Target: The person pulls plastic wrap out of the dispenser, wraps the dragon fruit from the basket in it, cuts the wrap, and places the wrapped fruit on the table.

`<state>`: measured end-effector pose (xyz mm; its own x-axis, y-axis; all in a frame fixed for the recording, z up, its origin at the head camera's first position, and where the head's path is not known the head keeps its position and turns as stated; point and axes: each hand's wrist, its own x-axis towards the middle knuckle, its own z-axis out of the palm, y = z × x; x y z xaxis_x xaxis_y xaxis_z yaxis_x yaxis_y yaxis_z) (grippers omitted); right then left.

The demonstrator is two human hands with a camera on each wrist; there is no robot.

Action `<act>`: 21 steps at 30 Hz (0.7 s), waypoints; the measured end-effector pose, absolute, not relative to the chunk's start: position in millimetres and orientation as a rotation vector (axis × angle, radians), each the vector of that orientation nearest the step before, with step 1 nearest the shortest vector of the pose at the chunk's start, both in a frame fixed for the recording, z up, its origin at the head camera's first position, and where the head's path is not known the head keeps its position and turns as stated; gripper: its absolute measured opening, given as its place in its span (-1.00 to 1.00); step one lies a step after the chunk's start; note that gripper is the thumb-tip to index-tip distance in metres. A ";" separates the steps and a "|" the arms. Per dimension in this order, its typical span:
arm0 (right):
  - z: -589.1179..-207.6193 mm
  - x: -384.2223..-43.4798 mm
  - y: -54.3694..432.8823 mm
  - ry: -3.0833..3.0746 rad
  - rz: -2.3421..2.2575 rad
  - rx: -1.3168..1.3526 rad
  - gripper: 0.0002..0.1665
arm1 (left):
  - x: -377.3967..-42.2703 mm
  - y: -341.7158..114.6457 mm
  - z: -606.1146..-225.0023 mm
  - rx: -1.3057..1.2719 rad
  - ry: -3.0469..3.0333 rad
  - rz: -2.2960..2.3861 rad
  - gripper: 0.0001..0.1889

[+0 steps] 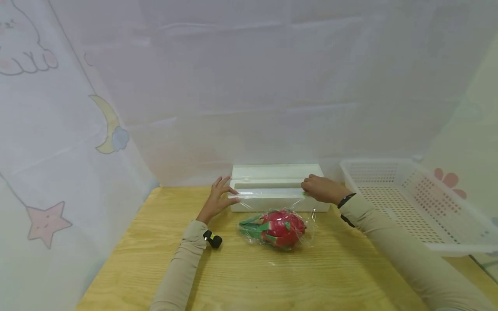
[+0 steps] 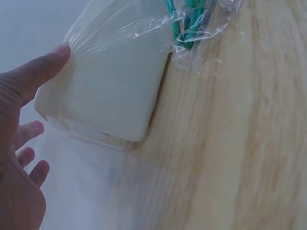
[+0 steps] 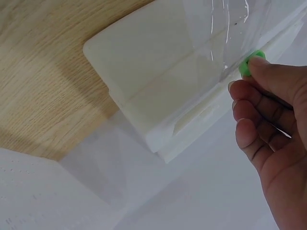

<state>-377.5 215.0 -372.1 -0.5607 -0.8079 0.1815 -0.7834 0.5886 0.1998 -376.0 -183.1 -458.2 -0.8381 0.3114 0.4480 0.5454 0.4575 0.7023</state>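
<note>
A red dragon fruit with green scales lies on the wooden table, covered by clear cling film. Behind it stands a white cling film dispenser box, its lid raised. The film runs from the box's front edge down over the fruit. At the box's left end, my left hand pinches the film at the edge between thumb and index finger, other fingers spread. My right hand pinches a small green slide cutter near the right end of the same edge, its other fingers curled.
To the right sits a white perforated plastic basket, close to my right forearm. A pale cloth backdrop rises directly behind the box. The wooden table extends in front of the fruit.
</note>
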 end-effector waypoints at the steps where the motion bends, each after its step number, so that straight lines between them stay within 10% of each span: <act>1: -372.5 -376.8 216.4 -2.566 -0.150 1.308 -0.80 | -376.1 -181.9 -458.1 -0.742 -2.452 -1.326 -0.86; 21: -367.2 -366.5 241.1 -2.590 -0.143 1.270 -0.79 | -373.6 -195.0 -457.9 -0.742 -2.498 -1.300 -0.82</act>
<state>-366.5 241.1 -367.2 -0.5872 -0.7886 0.1824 -0.7638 0.6145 0.1976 -373.6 -195.0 -457.9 -0.8456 0.3296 0.4199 0.5330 0.4782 0.6980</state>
